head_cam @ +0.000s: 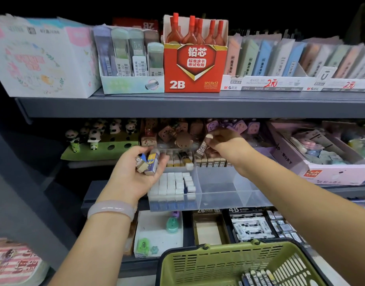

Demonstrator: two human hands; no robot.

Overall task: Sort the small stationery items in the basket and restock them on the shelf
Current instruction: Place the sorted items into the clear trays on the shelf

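Our left hand (136,172) cups a few erasers (148,163), fingers curled round them, above the clear bin (218,195) on the middle shelf (198,106). Our right hand (222,144) pinches one brown 2B eraser (201,149) over the bin's back row. The bin's right compartment is mostly bare; its left holds packed white-ended erasers. The shelf lip hangs just above our knuckles. Below, the green basket (198,265) holds more sleeved erasers in its corner.
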